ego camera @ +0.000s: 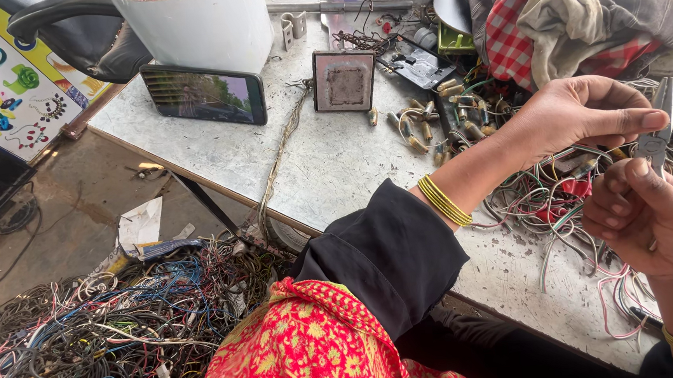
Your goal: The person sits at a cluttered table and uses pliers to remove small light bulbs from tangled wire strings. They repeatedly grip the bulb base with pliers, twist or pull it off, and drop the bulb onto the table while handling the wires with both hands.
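Steel-grey pliers sit pinched between both my hands, left hand steadying the jaws, right hand gripping the handles, above tangled coloured wires on the bench.

A worn grey-white workbench fills the centre and right of the frame, bearing a phone and white bucket at upper left, a square metal block at top centre, small cylindrical capacitors beside it, and tangled coloured wires at right.

Red-checked cloth (yellow bangles)
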A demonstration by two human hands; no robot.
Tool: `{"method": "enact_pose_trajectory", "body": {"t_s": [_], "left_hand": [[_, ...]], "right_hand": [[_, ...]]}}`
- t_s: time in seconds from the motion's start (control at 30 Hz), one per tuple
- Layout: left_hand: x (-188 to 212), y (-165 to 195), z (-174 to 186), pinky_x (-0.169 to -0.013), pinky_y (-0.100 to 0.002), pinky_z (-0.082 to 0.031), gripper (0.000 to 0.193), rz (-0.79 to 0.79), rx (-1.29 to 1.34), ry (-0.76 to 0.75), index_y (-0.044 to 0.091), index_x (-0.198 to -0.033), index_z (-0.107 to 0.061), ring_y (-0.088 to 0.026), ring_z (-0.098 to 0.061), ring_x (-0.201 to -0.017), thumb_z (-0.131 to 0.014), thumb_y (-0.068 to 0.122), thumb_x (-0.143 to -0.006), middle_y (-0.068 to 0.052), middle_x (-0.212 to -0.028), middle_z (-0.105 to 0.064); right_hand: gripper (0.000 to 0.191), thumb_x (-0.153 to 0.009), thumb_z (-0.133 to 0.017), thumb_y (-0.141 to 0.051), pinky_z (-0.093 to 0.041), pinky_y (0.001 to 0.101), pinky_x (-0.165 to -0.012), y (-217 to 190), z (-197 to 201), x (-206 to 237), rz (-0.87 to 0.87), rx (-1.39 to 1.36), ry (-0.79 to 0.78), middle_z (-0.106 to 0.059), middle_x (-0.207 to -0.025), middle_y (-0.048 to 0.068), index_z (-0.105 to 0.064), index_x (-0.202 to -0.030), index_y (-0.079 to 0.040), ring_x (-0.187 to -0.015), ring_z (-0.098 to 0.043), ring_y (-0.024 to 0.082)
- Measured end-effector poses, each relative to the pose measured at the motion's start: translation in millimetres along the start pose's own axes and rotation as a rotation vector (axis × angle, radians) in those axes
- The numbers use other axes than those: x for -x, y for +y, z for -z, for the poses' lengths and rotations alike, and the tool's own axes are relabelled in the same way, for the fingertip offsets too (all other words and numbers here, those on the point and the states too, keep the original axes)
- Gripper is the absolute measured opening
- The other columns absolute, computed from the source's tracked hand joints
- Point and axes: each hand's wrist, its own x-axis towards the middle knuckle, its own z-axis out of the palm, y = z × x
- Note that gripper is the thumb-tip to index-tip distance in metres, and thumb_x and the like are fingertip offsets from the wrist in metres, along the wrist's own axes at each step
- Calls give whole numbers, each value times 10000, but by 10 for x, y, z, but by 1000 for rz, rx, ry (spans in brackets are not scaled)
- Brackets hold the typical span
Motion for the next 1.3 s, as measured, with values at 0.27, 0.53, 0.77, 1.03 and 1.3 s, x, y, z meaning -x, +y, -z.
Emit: {"method": "enact_pose_trajectory", "body": {"t_s": [0.27, 0.53, 0.77, 1.03, 1.3], "left_hand": [[103, -14, -176, -747, -310, -649, 597, -106, -86, 95, -121, -1019, -702, -195, -767, -823, -882, 397, -782, -165, -870, -784], [181, 69, -267, -737, -277, -624, 650, -122, -269, 150, -40, -1013, -741, -165, -770, -803, -862, 558, -789, -106, -883, -799], [171, 29, -222, -785, -250, -629, 460, -279, -827, 235, 149, -1089, -753, -66, -806, -793, -692, 554, -881, 38, -909, -822], [204, -77, -296, -823, -208, -634, 428, -471, -798, 207, 199, -1150, -692, -42, -787, -898, -676, 570, -938, 77, -996, -789], [254, 16, -316, -821, -212, -624, 376, -386, -845, 243, 202, -1046, -769, -40, -784, -877, -754, 519, -845, 90, -981, -811]], "right_hand": [[165, -1144, -618, -178, -391, 333, -617, 40, -217, -5, 304, 263, 154, -494, -783, 49, -561, -1039, -64, -682, -469, 150], [255, -1139, -692, -103, -402, 309, -605, 5, -205, -28, 353, 244, 146, -534, -771, 41, -547, -950, -12, -667, -491, 116], [256, -1151, -710, -148, -438, 271, -662, 3, -119, -90, 460, 694, 262, -588, -761, 35, -576, -985, -7, -657, -542, 95], [350, -1197, -622, -282, -380, 241, -592, -27, 109, -138, 442, 917, 404, -585, -780, 12, -628, -956, -28, -660, -513, 76], [465, -1197, -654, -227, -422, 283, -587, -39, -5, -104, 368, 768, 356, -564, -695, 50, -576, -805, 10, -621, -534, 130]]}}
